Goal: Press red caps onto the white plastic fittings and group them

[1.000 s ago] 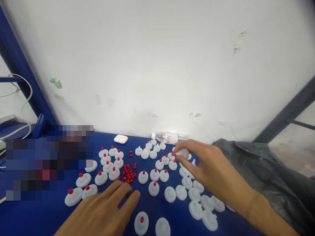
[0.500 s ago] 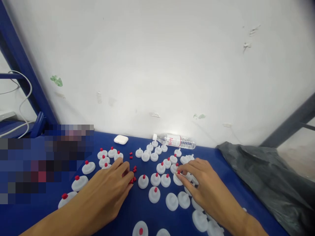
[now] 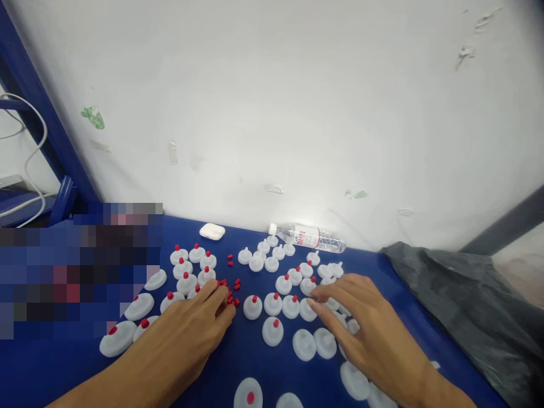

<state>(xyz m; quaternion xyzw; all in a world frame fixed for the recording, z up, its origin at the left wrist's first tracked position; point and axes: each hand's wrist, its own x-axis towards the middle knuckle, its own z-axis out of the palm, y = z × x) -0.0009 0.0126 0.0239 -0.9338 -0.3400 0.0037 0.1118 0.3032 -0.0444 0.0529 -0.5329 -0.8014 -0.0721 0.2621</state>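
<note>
Round white plastic pieces with a narrow nozzle lie spread over the blue table [image 3: 263,368]. Many of them wear a small red cap, like the white piece [image 3: 272,332] between my hands. My left hand [image 3: 204,314] rests at a pile of loose red caps [image 3: 230,299], fingers curled and drawn together; what its fingertips hold is hidden. Over on the right, the thumb and forefinger of my right hand [image 3: 361,317] pinch the red cap on top of a white piece [image 3: 307,310]. Several uncapped white pieces [image 3: 325,343] lie under and around that hand.
A clear plastic bottle [image 3: 327,241] lies on its side against the wall. A small white case [image 3: 212,231] is at the back left. Dark grey sheeting [image 3: 446,300] covers the right side. A pixelated area hides the far left. Blue frame posts [image 3: 46,107] stand at the sides.
The view has shifted slightly, so things sit a little differently in the frame. My left hand stays at the loose caps, and my right hand stays at the same capped white piece.
</note>
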